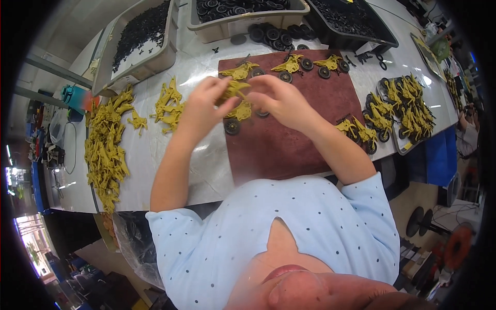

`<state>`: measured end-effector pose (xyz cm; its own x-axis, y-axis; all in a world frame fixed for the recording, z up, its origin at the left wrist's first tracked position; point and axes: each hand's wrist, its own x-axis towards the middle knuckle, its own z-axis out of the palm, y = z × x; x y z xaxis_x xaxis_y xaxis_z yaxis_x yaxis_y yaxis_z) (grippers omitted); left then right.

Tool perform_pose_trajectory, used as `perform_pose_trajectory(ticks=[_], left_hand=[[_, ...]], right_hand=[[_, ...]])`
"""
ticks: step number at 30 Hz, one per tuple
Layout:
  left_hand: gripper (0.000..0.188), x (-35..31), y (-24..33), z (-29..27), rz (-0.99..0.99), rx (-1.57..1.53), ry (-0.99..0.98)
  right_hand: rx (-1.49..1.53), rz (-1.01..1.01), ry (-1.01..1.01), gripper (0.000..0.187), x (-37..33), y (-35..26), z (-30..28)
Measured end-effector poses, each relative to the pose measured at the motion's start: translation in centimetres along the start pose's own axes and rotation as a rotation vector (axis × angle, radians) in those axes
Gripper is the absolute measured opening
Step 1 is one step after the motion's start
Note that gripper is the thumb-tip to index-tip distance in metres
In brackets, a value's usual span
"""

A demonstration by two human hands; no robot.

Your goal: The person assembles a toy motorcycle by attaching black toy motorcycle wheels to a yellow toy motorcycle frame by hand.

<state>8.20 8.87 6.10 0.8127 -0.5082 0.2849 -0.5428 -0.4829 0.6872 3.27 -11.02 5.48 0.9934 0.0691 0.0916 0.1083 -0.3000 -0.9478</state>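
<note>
My left hand (206,103) is closed around a yellow toy motorcycle body (235,90), held above the maroon cloth (289,144). Close on its right side, my right hand (279,103) has its fingers curled toward the body; whatever its fingertips hold is too small and blurred to tell. Just beneath the hands lies another yellow motorcycle body (241,110) with a black wheel (232,126) at its left. Along the cloth's far edge sit several yellow motorcycles with black wheels, among them a middle one (287,64) and a right one (329,63).
Yellow bodies form a big pile (107,150) and a smaller group (168,103) at left. Behind stand a bin of small black parts (169,51), a bin of wheels (248,28) and a black bin (356,43). Wheeled motorcycles crowd a tray (404,149) at right.
</note>
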Motion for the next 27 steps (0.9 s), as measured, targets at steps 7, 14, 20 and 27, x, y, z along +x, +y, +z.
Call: perform_pose_trajectory(ticks=[7, 14, 20, 27], left_hand=[[0.048, -2.2, -1.7, 3.0, 0.040, 0.038, -0.081], [0.040, -3.5, -2.3, 6.1, 0.093, 0.292, 0.058], [0.031, -3.5, -2.1, 5.8, 0.112, 0.465, 0.021], [0.033, -3.5, -1.8, 5.9, 0.112, 0.518, -0.011]], right_hand=[[0.024, 0.217, -0.036, 0.030, 1.8, 3.1, 1.7], [-0.360, -0.006, 0.116, 0.032, 1.4, 5.4, 2.5], [-0.416, 0.100, 0.060, 0.035, 1.2, 5.2, 2.8], [-0.488, 0.068, 0.113, 0.035, 0.8, 5.7, 3.2]])
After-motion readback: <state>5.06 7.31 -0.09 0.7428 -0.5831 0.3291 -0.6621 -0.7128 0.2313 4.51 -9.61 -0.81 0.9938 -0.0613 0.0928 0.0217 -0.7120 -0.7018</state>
